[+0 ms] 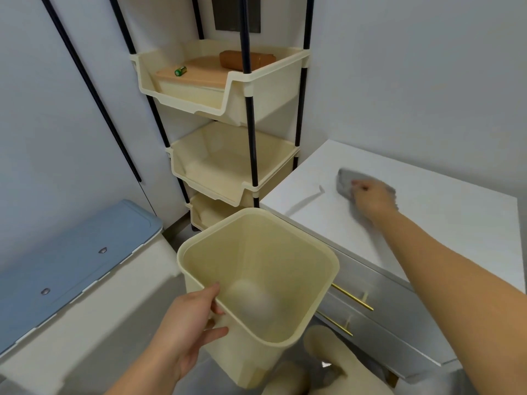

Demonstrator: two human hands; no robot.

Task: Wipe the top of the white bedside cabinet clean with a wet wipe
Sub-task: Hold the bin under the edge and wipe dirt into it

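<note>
The white bedside cabinet [456, 223] stands at the right, its flat top facing me. My right hand [373, 195] lies on that top near the back middle, pressing a grey wet wipe [346, 182] flat under its fingers; hand and wipe are motion-blurred. My left hand [188, 323] grips the near rim of a cream plastic bin [285, 266], held up beside the cabinet's left front corner. A pale crumpled lump lies at the bin's bottom.
A cream three-tier rack [228, 109] with black poles stands behind the bin, its top tray holding a brown object and a green battery. A blue-lidded box [71, 252] sits at the left. Gold handles [352, 296] mark the cabinet drawers. Walls close in behind.
</note>
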